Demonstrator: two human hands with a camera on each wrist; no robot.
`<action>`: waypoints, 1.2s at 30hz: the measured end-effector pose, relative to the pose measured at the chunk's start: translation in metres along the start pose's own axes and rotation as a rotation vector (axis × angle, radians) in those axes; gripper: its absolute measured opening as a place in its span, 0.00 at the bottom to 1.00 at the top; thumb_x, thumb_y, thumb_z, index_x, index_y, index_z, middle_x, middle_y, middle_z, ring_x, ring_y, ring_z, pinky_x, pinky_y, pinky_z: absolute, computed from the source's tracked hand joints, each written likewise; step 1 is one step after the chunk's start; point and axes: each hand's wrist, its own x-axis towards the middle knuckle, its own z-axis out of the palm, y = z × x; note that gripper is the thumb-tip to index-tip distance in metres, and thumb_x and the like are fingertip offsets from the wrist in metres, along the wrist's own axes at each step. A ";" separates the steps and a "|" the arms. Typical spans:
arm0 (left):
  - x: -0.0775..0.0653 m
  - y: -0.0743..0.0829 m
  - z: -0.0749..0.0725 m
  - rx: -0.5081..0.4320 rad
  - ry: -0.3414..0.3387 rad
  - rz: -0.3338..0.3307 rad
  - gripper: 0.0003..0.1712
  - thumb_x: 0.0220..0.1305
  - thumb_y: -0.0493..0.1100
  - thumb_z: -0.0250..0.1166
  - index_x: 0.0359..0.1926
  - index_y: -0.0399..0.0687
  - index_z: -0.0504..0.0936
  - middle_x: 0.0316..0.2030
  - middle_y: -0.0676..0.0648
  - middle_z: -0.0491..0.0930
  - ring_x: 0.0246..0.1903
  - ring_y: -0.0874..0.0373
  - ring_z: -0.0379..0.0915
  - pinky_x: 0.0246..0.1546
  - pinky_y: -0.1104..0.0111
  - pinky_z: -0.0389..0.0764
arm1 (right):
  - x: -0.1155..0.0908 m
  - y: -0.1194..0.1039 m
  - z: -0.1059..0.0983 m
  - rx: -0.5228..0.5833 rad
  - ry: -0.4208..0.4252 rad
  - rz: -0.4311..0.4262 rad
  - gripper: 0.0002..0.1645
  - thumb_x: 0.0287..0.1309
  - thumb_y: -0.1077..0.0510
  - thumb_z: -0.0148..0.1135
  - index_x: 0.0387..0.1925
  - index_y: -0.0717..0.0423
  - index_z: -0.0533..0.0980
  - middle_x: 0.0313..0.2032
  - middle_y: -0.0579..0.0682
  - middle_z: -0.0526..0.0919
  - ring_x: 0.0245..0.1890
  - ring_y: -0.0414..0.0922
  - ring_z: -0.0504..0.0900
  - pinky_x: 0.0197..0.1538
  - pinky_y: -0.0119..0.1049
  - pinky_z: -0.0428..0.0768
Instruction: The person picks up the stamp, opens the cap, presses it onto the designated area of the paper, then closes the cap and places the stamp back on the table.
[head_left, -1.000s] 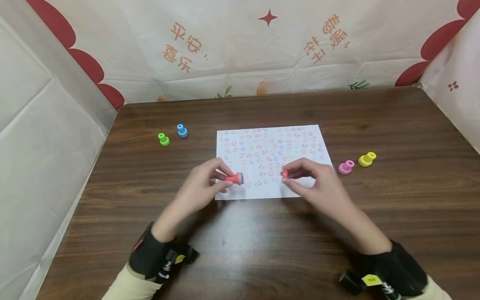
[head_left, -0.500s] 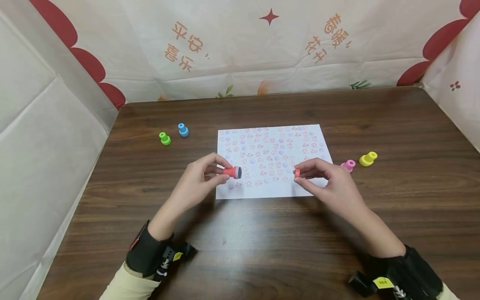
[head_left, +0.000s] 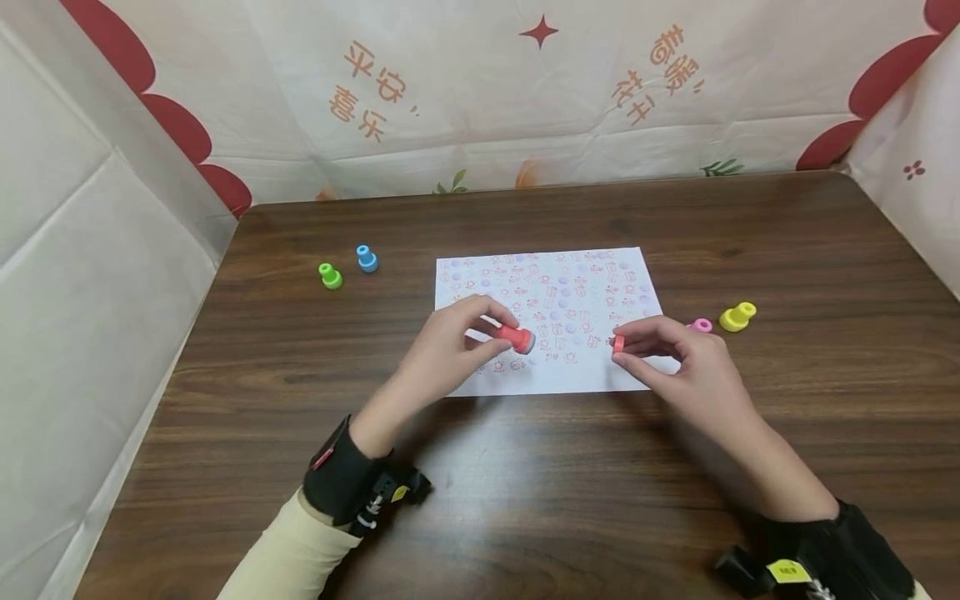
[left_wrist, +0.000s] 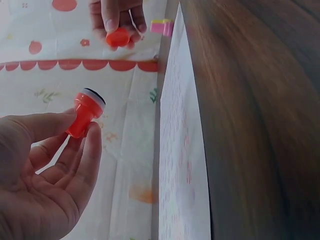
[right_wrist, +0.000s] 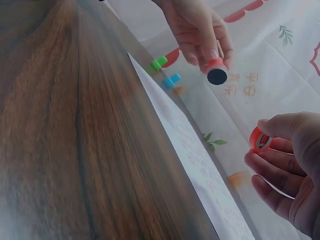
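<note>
Thumb and fingers of my left hand [head_left: 453, 346] pinch a red stamp [head_left: 516, 338] above a white sheet of paper [head_left: 540, 383]. Its dark stamping face [right_wrist: 217, 76] is uncovered and shows in the right wrist view. In the head view that end tips down to the right. My right hand [head_left: 701, 367] pinches a small red cap [head_left: 618, 343] over the sheet's right side, apart from the stamp. The right wrist view shows a light oval label with a red mark on the cap [right_wrist: 261, 140]. Rows of small red and purple prints cover much of the paper.
A green stamp [head_left: 330, 277] and a blue stamp [head_left: 367, 258] stand left of the paper on the brown wooden table [head_left: 525, 500]. To its right are a yellow stamp [head_left: 738, 317] and a pink stamp [head_left: 701, 325], partly behind my right hand. A patterned cloth [head_left: 480, 92] hangs behind.
My right hand has moved right with the red cap. My left hand first drew back slightly, then carried the red stamp right over the paper, its face turning more downward.
</note>
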 end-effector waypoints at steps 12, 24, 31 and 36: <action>0.033 0.022 0.042 0.319 -0.139 0.035 0.12 0.61 0.41 0.67 0.45 0.49 0.79 0.42 0.52 0.79 0.40 0.64 0.76 0.40 0.71 0.82 | -0.006 0.008 -0.010 -0.042 0.012 0.068 0.18 0.40 0.69 0.75 0.37 0.58 0.80 0.33 0.53 0.88 0.33 0.22 0.79 0.39 0.08 0.73; 0.056 0.032 0.072 0.542 -0.239 0.000 0.13 0.62 0.45 0.65 0.47 0.53 0.78 0.42 0.53 0.78 0.35 0.63 0.71 0.39 0.72 0.79 | -0.004 0.011 -0.019 -0.034 0.017 0.075 0.16 0.42 0.68 0.74 0.37 0.60 0.80 0.33 0.52 0.87 0.33 0.22 0.79 0.40 0.08 0.73; 0.063 0.035 0.077 0.591 -0.282 -0.002 0.14 0.62 0.47 0.65 0.48 0.52 0.77 0.40 0.53 0.77 0.35 0.63 0.70 0.39 0.72 0.78 | -0.001 0.009 -0.024 -0.017 0.011 0.079 0.15 0.44 0.68 0.73 0.38 0.61 0.80 0.32 0.51 0.87 0.33 0.23 0.80 0.39 0.09 0.74; 0.065 0.037 0.079 0.606 -0.296 -0.012 0.15 0.61 0.47 0.65 0.49 0.53 0.77 0.40 0.53 0.77 0.34 0.62 0.70 0.37 0.72 0.77 | -0.001 0.009 -0.024 -0.017 0.004 0.089 0.17 0.42 0.69 0.74 0.38 0.61 0.80 0.32 0.53 0.87 0.33 0.23 0.79 0.40 0.08 0.74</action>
